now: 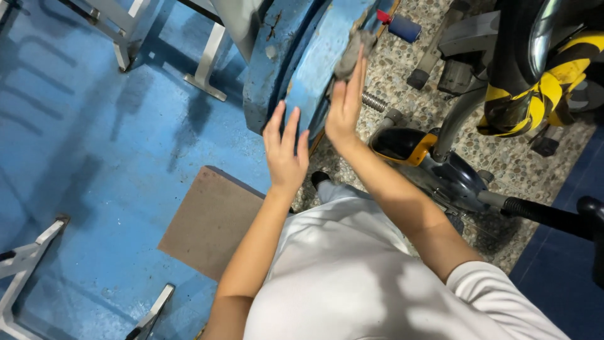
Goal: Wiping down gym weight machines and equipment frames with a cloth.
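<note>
Grey, worn rubbing pad (353,55) sits pressed against the edge of a chipped blue-painted metal panel (321,63), held under the extended fingers of the right hand (345,107). Just left of the panel's lower edge, the left hand (284,151) rests open, fingers spread. A brown flat board (211,220) lies below the panel on the blue floor (94,157).

Blue chipped panel (314,56), blue floor (94,157), brown board (211,223), yellow-and-black striped frame (535,94), speckled pebble flooring (503,157).
</note>
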